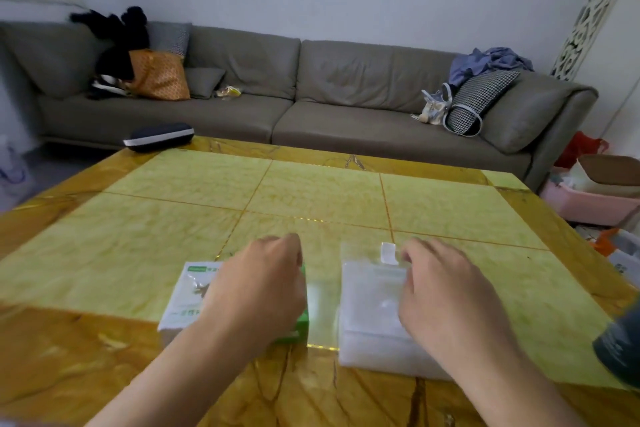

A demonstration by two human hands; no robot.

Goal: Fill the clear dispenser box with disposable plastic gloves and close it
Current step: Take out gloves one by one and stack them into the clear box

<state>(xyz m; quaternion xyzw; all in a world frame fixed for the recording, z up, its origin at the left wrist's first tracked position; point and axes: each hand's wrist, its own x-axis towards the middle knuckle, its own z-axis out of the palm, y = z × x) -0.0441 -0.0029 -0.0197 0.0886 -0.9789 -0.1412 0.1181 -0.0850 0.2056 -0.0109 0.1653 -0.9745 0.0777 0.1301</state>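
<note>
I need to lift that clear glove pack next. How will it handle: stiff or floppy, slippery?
The glove pack looks like thin film over a soft stack, so it will probably sag if lifted by one edge. Its glossy surface suggests it may slip on the smooth table. The right hand rests on it; a grip from both sides seems safer.

The far half of the bench (311, 191) is wide open, a thin gap runs between the green and white box (183, 302) and the clear box (370, 308), and a dark case (158, 136) sits at the far left corner.
</note>
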